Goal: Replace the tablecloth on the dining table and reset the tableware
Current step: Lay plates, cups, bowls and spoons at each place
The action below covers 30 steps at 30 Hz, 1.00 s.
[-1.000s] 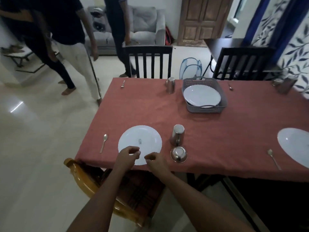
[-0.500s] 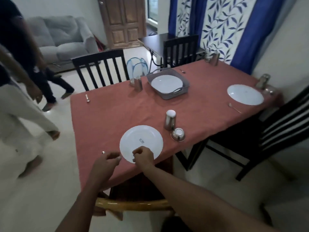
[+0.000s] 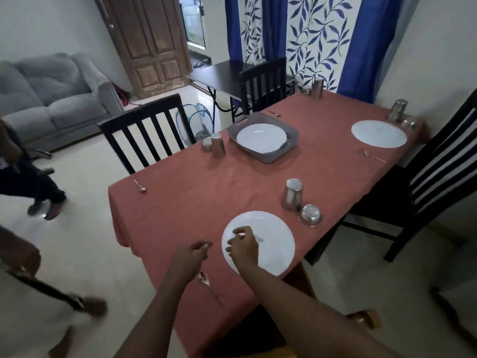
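**Setting the near place**

The red tablecloth point(image 3: 206, 202) covers the surface. The plate point(image 3: 268, 244) lies at 6 o'clock for the near chair. Right hand point(image 3: 242, 248) rests curled on it, apparently adjusting; left hand point(image 3: 189, 258), loosely curled, holds nothing.

Tablecloth point(image 3: 206, 202): plain terracotta red. Plates point(image 3: 273, 251): white. Tumblers point(image 3: 293, 195) and bowl point(image 3: 311, 215): silver steel. Basket point(image 3: 268, 157): grey. Dining chairs point(image 3: 144, 135): black. Curtains point(image 3: 317, 42): blue, with white panels bearing blue leaf print. Sofa point(image 3: 51, 99): grey.

Likely a home: sofa point(image 3: 51, 99), set dining table point(image 3: 206, 197).
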Available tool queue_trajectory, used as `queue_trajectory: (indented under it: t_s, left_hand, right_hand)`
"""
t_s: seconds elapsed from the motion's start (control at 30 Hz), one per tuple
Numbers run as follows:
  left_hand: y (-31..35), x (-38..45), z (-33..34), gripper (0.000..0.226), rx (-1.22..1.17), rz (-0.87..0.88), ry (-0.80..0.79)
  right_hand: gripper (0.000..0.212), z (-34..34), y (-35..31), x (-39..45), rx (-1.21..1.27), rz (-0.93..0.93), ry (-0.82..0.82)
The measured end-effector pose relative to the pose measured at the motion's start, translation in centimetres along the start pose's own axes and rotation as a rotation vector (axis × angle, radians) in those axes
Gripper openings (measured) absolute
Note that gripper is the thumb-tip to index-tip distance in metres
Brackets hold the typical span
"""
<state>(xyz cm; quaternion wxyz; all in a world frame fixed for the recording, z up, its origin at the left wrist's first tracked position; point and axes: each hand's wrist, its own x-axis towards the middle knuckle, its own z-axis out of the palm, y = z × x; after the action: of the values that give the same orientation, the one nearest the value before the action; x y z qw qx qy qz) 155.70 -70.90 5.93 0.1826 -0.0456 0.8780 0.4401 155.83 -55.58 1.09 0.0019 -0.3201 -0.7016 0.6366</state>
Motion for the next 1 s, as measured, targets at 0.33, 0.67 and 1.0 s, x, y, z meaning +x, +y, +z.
queue_trajectory:
  t_s: [0.33, 0.67, 1.0]
  left_hand:
    - [-4.8, 6.8, -6.6, 0.037, -0.058, -0.011, -0.156]
    - [-12.4, 15.2, -15.7, 0.07, 0.067, 0.083, -0.293]
    - [-10.6, 23.0, -23.5, 0.041, 0.099, 0.15, -0.394]
  right_hand:
    - [0.026, 10.5, -1.9, 0.1, 0.042, -0.004, 0.053]
    - [0.029, 22.9, -1.5, -2.0, 0.149, 0.112, 0.24]
    - [0.029, 31.3, -5.6, 2.9, 0.112, 0.092, 0.373]
